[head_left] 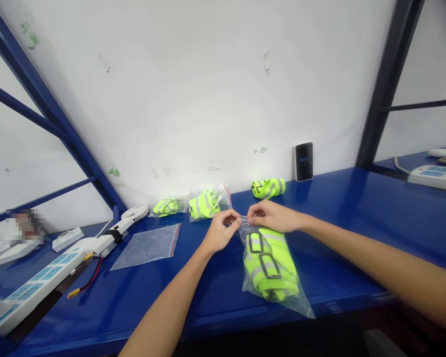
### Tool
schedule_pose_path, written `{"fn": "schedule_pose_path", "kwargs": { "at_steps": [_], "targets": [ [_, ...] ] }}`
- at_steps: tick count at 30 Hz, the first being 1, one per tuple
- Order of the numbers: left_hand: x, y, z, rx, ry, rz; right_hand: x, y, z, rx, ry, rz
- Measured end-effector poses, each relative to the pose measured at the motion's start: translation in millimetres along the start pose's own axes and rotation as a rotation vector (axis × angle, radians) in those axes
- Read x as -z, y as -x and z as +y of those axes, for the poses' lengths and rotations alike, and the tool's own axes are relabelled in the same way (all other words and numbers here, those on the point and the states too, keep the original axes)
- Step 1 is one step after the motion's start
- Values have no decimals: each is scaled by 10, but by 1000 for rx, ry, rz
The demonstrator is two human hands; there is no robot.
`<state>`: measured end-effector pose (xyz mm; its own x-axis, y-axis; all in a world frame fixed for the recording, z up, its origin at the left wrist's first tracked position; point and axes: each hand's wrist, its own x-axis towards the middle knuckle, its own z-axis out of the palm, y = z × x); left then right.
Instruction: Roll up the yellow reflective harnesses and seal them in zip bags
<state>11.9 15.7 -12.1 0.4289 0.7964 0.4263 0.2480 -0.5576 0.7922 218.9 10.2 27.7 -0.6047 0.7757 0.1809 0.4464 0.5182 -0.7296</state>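
A clear zip bag [299,300] lies near the table's front edge, with a folded neon-yellow reflective strap bundle [271,265] inside; two dark buckles show through the plastic. My left hand [223,229] pinches the bag's top edge at its left end. Close beside it, my right hand [269,216] grips the same edge a little further right, fingers pressed together. A short stretch of the zip strip shows between both hands. Behind them sit two bagged yellow bundles, one bag [205,204] nearer and one [167,206] further left. A loose rolled yellow bundle [268,188] rests against the wall.
A flat zip bag [146,246] lies on the blue table [208,325]. Along the left run a white power strip [48,277], a small white fan [134,213] and a red-black cable with yellow connectors [92,275]. A phone-like device [304,162] leans on the wall.
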Motion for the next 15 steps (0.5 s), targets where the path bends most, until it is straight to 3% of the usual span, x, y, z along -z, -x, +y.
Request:
{"fn": "schedule_pose_path", "kwargs": {
  "at_steps": [15],
  "targets": [
    [-56, 10, 31, -21, -76, -32, -135, -28, 88, 105, 41, 122]
  ]
}}
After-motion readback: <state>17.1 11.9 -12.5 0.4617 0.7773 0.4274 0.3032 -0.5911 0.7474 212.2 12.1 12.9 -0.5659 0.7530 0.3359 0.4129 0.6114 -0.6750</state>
